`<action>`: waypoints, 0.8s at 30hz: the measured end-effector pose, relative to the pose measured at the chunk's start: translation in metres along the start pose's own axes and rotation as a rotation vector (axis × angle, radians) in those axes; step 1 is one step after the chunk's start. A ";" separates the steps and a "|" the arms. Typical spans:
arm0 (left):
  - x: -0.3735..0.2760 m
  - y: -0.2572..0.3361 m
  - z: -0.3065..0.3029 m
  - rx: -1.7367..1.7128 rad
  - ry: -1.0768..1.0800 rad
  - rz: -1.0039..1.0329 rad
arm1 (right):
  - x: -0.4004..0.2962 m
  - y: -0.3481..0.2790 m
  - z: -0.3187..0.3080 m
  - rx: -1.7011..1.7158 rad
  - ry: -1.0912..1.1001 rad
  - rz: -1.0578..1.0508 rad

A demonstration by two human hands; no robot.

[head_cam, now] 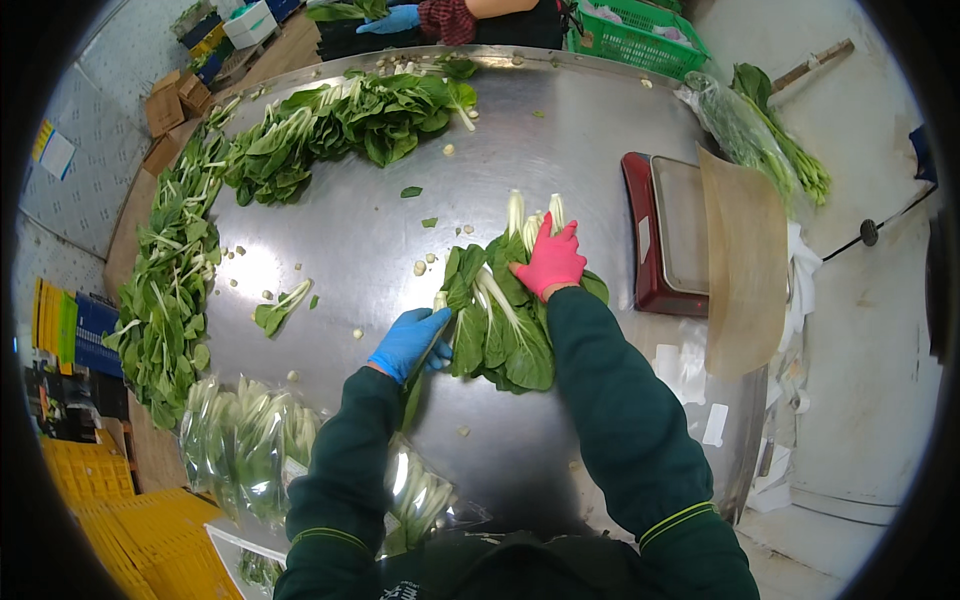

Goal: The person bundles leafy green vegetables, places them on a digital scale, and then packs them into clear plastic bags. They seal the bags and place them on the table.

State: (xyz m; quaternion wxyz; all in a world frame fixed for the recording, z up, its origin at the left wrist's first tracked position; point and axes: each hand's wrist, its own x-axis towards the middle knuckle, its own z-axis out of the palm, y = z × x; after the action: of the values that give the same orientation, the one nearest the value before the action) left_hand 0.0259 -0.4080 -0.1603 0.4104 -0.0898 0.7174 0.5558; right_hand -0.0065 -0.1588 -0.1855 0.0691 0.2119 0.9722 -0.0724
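My left hand (411, 341) wears a blue glove and is closed around a single bok choy (412, 397), its pale stem end up and its leaves hanging toward me. Just to the right lies a bunch of bok choy (495, 330) on the steel table (337, 232), some white bases pointing away from me. Over the bases of this bunch rests my right hand (553, 259) in a pink glove, fingers spread; what lies under its palm is hidden.
Loose bok choy (360, 112) is heaped along the far and left edges. Bagged bok choy (251, 435) stands at the near left. A red scale (679, 225) is at right, beside a brown sheet (742, 262). Across the table, a person's blue-gloved hand (390, 20) touches greens.
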 end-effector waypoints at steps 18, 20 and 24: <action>0.055 -0.030 0.091 -0.387 0.111 0.573 | -0.067 0.024 0.023 1.089 -0.244 -0.335; 0.039 -0.032 0.116 -0.582 0.173 0.486 | -0.090 0.017 0.003 1.183 -0.337 -0.294; -0.036 -0.022 0.159 -0.877 -0.011 0.366 | -0.138 0.060 -0.053 1.400 -0.554 -0.268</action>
State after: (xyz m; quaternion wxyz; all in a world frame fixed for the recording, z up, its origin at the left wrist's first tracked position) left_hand 0.1400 -0.2894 -0.1588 0.2331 -0.1237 0.4169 0.8698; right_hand 0.1379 -0.1516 -0.1171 0.1507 0.0605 0.6641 -0.7298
